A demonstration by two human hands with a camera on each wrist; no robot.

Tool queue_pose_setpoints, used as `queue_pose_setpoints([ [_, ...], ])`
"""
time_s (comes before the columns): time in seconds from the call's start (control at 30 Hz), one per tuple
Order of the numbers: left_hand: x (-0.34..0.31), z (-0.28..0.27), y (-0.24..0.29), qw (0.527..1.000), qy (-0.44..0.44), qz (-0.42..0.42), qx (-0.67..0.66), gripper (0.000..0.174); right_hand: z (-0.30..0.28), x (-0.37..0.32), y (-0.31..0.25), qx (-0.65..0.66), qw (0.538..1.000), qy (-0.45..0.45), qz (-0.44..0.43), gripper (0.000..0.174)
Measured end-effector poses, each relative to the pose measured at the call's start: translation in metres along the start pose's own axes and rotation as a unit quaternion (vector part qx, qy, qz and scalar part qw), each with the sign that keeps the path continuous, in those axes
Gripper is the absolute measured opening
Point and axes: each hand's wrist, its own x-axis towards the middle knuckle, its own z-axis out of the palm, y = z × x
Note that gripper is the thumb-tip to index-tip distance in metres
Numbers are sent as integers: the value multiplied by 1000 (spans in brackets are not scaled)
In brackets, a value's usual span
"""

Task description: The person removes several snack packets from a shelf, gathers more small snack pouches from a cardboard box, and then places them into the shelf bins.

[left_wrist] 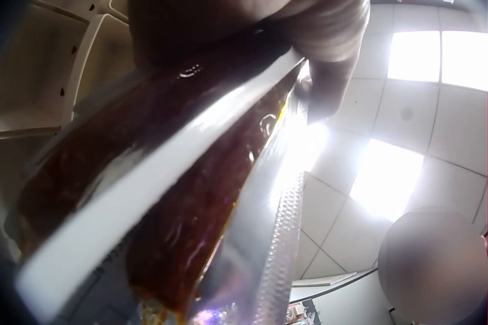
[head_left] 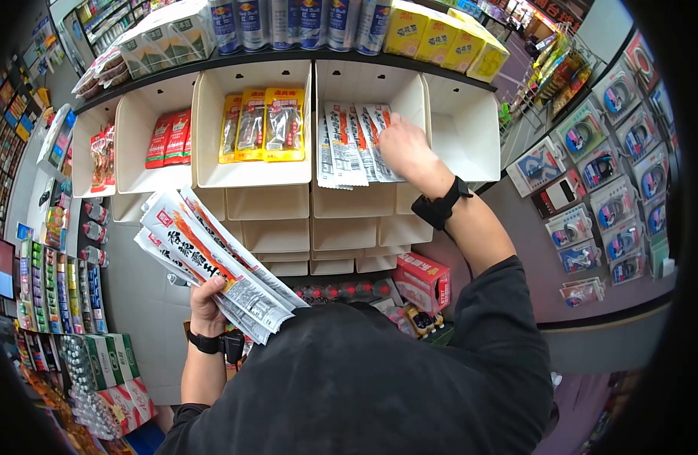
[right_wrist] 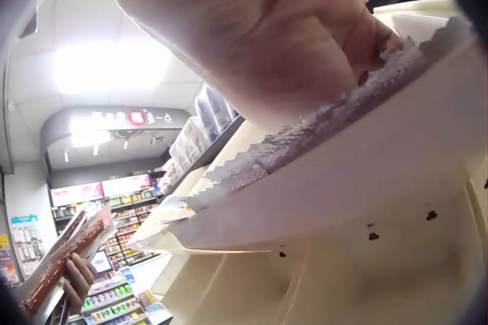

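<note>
In the head view, my left hand [head_left: 206, 305] grips a fanned stack of long snack packets [head_left: 205, 254], white and orange with black lettering. Their clear sides show long brown-red food [left_wrist: 194, 218] in the left wrist view. My right hand [head_left: 406, 152] reaches into a cream bin [head_left: 387, 80], its curled fingers at the top right of similar packets [head_left: 345, 144] lying there side by side. Seen from the right wrist, serrated packet ends [right_wrist: 305, 138] run along the bin's front wall [right_wrist: 343, 180], under the right hand; its fingertips are mostly hidden.
Bins to the left hold yellow packets [head_left: 283, 125] and red packets [head_left: 167, 139]. Blue and silver cans [head_left: 281, 23] and yellow cartons [head_left: 440, 38] line the shelf above. More bins [head_left: 269, 235] sit below. Hanging packaged goods [head_left: 614, 159] are at the right.
</note>
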Motion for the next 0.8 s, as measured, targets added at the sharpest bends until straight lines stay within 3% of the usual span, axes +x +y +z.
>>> queue_pose_setpoints([
  [0.07,0,0,0,1000,-4,3,-1,61,7,1,3,5,999,31,-15,22],
  [0.13,0,0,2,1000,-12,3,8,62,10,2,4,65,997,-32,-12,31],
  [0.27,-1,2,1,1000,-9,6,15,62,11,1,5,66,997,-26,-2,37],
  [0.33,0,3,1,1000,-14,6,15,62,14,7,11,33,996,-23,-74,39],
  [0.43,0,5,1,1000,-17,4,14,62,18,9,9,81,996,9,-37,35],
  [0.57,-1,5,1,1000,-14,2,17,63,-2,3,8,111,993,-24,-5,29],
  [0.63,0,5,1,1000,-16,3,20,63,-31,-20,-7,137,984,105,-35,24],
  [0.7,1,9,1,1000,-13,-1,27,62,-65,-51,-36,320,929,166,-87,28],
  [0.8,5,24,0,999,-18,-9,45,62,-91,-90,-91,565,812,33,-139,37],
])
